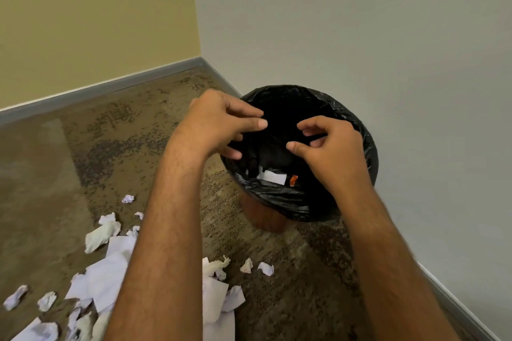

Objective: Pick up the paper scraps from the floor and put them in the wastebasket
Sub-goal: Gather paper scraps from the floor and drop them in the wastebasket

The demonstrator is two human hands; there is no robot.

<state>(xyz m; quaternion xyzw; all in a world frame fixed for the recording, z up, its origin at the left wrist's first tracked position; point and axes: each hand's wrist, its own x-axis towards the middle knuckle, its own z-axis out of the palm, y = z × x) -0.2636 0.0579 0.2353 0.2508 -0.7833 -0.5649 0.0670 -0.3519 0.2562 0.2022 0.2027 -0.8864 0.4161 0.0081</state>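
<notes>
A round wastebasket [357, 124] lined with a black bag stands on the carpet against the right wall. Inside it lie white paper pieces [273, 176] and an orange scrap [293, 180]. My left hand [219, 122] hovers over the basket's left rim with its fingers spread and nothing in them. My right hand [329, 151] hangs over the opening, fingers loosely apart and holding nothing. Several white paper scraps [110, 271] and crumpled balls lie on the floor at the lower left, partly hidden behind my left forearm.
Brown patterned carpet [124, 130] fills a room corner. A yellow wall stands at the left, a pale wall at the right, both with a grey baseboard [97, 86]. Two small scraps [256, 267] lie in front of the basket.
</notes>
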